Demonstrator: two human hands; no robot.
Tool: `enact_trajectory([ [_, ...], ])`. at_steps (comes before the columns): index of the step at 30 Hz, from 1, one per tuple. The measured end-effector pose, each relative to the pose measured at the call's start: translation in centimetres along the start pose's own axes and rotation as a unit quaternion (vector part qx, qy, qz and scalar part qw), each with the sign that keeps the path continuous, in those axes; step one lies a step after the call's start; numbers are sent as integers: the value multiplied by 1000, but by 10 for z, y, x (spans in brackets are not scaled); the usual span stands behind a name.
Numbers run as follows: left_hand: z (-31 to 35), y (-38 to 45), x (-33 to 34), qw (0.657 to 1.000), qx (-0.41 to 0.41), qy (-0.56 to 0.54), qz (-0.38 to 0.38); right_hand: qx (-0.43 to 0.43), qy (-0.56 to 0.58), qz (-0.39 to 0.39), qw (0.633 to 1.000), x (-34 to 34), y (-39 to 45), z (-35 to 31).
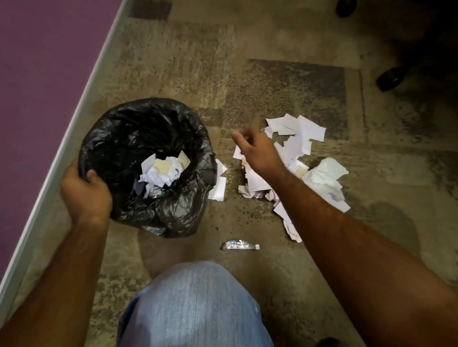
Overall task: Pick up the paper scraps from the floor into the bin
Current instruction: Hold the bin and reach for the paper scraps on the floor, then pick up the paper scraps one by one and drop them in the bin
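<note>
A round bin (114, 144) lined with a black plastic bag stands on the carpet at centre left, with crumpled white and tan paper lying in its bottom. My left hand (85, 192) grips the bin's near-left rim. A heap of torn white paper scraps (306, 139) lies on the floor to the right of the bin. My right hand (256, 150) hovers over the left side of that heap, fingers loosely apart and nothing visibly held. One white scrap (219, 186) rests against the bin's right side.
A small silvery wrapper (238, 245) lies on the carpet in front of my knee (190, 315). A purple wall with a pale baseboard (62, 149) runs diagonally along the left. Black chair castors (388, 79) stand at the upper right.
</note>
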State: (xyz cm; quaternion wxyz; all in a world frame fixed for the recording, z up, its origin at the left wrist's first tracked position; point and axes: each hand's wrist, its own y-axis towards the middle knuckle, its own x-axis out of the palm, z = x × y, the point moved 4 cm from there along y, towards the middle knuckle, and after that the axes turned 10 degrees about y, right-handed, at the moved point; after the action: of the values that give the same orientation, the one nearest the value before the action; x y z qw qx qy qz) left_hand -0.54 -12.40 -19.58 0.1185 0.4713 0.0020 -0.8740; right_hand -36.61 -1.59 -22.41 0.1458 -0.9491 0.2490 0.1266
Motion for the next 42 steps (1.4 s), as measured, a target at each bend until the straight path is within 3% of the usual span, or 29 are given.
enact_trajectory([
  [3, -1, 3, 4, 1000, -11, -2, -5, 17, -134, 23, 991, -44, -8, 53],
  [6, 2, 2, 5, 1000, -25, -1, -17, 12, -356, 19, 934, -77, -14, 85],
  [8, 3, 2, 4, 1000, -21, -4, -20, 77, -414, 15, 907, -94, -16, 103],
  [11, 5, 1, 5, 999, -22, -4, -24, 187, -358, 40, 914, -117, -24, 128],
  [16, 5, 1, 7, 999, -30, -6, -30, 246, -225, 29, 942, -117, -30, 168],
  [21, 5, 0, 7, 999, -36, -3, -35, 211, -249, -27, 945, -92, -30, 170],
  [24, 7, -1, 5, 999, -41, -3, -35, 173, -335, -59, 925, -74, -37, 163],
  [31, 11, -3, 4, 998, -47, -8, -34, 71, -398, -35, 914, -61, -38, 154],
  [35, 13, -4, 2, 998, -50, -13, -34, 30, -365, -17, 930, -71, -30, 145],
  [38, 15, -6, 0, 998, -51, -16, -36, 49, -318, 2, 947, -82, -24, 130],
  [42, 18, -7, -3, 998, -52, -21, -35, 59, -174, 67, 981, -94, -18, 81],
])
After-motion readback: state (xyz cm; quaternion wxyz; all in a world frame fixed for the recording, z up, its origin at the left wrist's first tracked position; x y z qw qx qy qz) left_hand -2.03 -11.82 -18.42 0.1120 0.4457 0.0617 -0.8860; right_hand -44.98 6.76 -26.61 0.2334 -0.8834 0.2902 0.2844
